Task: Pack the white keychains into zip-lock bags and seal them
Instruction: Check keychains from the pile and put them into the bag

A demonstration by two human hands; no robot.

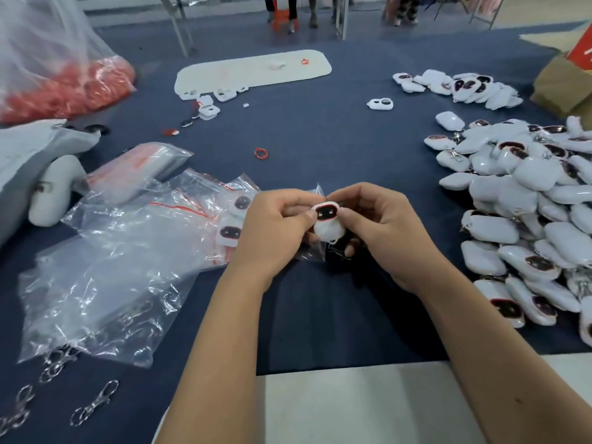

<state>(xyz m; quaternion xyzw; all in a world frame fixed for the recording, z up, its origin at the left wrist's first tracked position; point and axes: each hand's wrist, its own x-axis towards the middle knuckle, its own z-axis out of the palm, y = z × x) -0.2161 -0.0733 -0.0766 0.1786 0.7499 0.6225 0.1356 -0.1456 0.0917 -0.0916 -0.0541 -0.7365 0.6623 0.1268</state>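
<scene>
Both hands meet over the dark blue table (320,139). Between them is a white keychain (328,221) with a dark, red-rimmed oval face, pinched by the thumb of my left hand (272,225) and the fingers of my right hand (381,225). A small clear zip-lock bag (315,251) shows around and behind the keychain; whether the keychain sits inside it I cannot tell. Just left lie bagged keychains (232,219) in red-striped zip-lock bags. A big pile of loose white keychains (525,200) fills the right side.
A large crumpled clear bag (105,283) with metal clasps (96,402) lies at front left. A pack of empty zip-lock bags (137,168) sits behind it. Far left holds a bag of red rings (73,88); a white tray (253,72) lies at the back; a cardboard box (563,84) stands far right.
</scene>
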